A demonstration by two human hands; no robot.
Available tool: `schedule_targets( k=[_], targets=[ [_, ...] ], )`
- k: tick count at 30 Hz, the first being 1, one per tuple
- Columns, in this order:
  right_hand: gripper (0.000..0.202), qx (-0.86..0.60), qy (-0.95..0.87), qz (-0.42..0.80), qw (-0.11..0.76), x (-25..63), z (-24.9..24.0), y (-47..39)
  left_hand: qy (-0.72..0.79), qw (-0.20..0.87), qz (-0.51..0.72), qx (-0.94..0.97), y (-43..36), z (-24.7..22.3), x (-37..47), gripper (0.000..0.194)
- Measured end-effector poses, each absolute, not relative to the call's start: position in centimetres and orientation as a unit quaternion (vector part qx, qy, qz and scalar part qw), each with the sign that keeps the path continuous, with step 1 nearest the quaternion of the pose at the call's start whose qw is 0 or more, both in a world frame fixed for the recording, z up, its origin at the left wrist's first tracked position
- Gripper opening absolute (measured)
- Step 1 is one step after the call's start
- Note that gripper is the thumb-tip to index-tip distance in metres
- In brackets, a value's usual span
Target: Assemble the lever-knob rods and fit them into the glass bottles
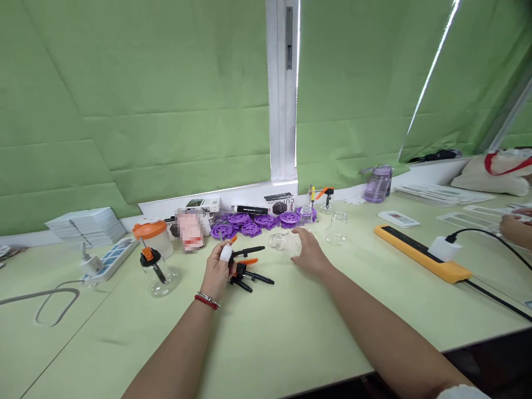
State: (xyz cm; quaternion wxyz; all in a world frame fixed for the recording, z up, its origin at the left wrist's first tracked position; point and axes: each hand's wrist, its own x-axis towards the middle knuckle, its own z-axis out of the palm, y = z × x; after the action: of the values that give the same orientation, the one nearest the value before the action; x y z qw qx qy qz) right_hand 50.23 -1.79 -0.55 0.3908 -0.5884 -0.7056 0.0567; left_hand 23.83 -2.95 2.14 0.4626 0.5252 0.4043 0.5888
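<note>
My left hand, a white wrap on one finger, is closed on a black-and-orange bottle top with a black stem. Its stem points right, toward a clear glass bottle. That bottle is tipped on its side with its open mouth facing left, and my right hand grips its base end. Just below my left hand, more black-and-orange bottle tops lie on the table. To the left stands a glass bottle with such a top fitted. An upright glass bottle without a top is right of my right hand.
Purple openwork plastic pieces lie along the back. Left are an orange-lidded container, a white power strip and stacked white boxes. Right are a yellow power strip, a purple jug and another person's hand.
</note>
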Motion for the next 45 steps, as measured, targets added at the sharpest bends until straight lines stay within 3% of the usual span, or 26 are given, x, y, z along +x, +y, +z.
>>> schedule_targets(
  k=[10,23,45],
  targets=[
    [0.064,-0.525,-0.774,-0.004,0.355,49.1,-0.1,-3.0,0.413,0.476,0.574,0.523,-2.8,1.9,23.8,0.031],
    [0.065,-0.449,-0.809,0.021,0.378,47.1,1.1,-5.1,0.385,0.523,0.524,0.551,-3.4,1.4,24.6,0.036],
    [0.065,-0.420,-0.818,-0.005,0.393,46.7,1.2,-5.4,0.371,0.516,0.497,0.591,-3.9,1.5,25.3,0.033]
  ],
)
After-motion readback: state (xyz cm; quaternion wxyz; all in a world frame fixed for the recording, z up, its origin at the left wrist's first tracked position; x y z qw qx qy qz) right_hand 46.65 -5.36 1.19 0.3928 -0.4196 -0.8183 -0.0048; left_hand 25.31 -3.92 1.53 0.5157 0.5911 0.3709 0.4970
